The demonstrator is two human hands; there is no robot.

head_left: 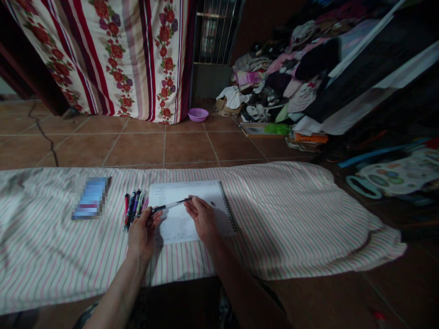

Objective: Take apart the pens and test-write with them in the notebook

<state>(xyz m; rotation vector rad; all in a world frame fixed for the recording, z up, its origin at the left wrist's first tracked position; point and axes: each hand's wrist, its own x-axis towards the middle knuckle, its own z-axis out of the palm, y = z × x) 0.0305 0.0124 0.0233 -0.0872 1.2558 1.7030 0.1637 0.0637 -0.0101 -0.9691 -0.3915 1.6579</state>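
Pen (170, 205) slants above spiral notebook (206, 188): left hand (141, 234) closed on its dark end at 8 o'clock, right hand (203, 219) pinching the other end at 2 o'clock, hands apart. On notebook at 3 o'clock, small dark piece (213, 204); at 9 o'clock on striped cloth (291, 210), loose pens (131, 208), then blurred phone (91, 197). Farther: purple basin (198, 115) on tiled floor (144, 144) near 12, heaped clothes (284, 77) between 1 and 2.

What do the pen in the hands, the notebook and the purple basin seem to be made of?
The pen: probably smooth plastic; its pale middle looks translucent. The notebook: paper, its matte white page faintly marked; the dark spiral could be wire or plastic. The purple basin: likely smooth plastic, from its even colour and thin rim.
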